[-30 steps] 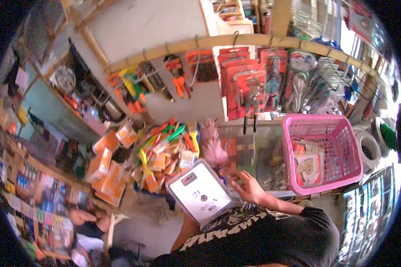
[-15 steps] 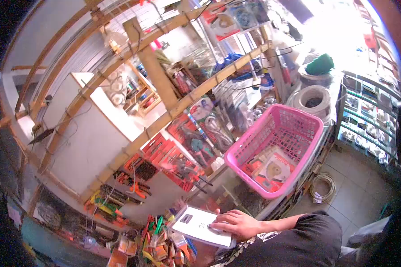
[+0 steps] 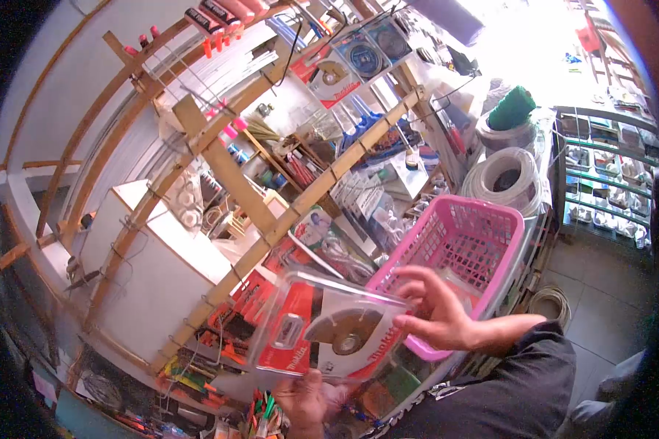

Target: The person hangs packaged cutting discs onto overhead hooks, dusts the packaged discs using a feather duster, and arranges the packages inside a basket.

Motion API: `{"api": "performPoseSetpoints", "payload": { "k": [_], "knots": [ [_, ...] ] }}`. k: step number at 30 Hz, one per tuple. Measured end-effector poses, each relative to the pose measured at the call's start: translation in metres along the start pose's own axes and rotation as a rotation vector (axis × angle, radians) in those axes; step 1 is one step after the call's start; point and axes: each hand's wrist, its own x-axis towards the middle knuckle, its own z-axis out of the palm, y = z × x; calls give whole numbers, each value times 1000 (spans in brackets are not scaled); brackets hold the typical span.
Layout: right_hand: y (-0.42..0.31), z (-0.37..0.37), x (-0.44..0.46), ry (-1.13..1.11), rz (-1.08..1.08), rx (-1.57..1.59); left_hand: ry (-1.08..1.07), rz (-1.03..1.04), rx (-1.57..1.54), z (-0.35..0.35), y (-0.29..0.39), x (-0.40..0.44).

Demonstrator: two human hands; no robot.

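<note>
A cutting disc in a clear plastic pack point(image 3: 344, 333), with a red and white Makita card, is tilted up in front of me. Its printed side faces me. My left hand point(image 3: 304, 399) grips the pack's lower edge, thumb in front, with part of the hand hidden. At the pack's right edge, my right hand point(image 3: 443, 311) has its fingers curved and spread, the thumb apart from them. Behind that hand stands a pink plastic basket point(image 3: 516, 241), with some packaging partly visible inside.
Wooden rails point(image 3: 355, 154) with hooks cross the view, hung with packaged tools. White cable coils point(image 3: 501, 179) and a green roll point(image 3: 512, 108) sit beyond the basket. Pens and markers point(image 3: 260, 417) stand below the pack. A cable coil point(image 3: 549, 304) lies on the tiled floor.
Half a second ago my right hand lay on a white pack surface; now a printed disc pack is raised in view. My right hand has moved up and right, and my left hand shows.
</note>
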Motion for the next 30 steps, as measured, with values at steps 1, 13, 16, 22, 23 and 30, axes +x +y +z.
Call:
{"api": "performPoseSetpoints", "payload": {
  "k": [1,13,16,22,23,30],
  "knots": [
    [-20,-7,10,-34,-94,-185,9,22,-61,22,18,13],
    [-152,-71,150,66,-661,-1286,-397,107,287,182,76,186],
    [-162,-100,198,210,-774,-1259,-509,106,215,222,75,232],
    [-180,-131,245,324,-791,-1252,-501,214,206,277,78,273],
    [-183,-133,250,332,-819,-1247,-505,230,238,280,83,276],
    [-195,-137,273,339,-863,-1262,-460,196,295,292,96,289]
  ]
}}
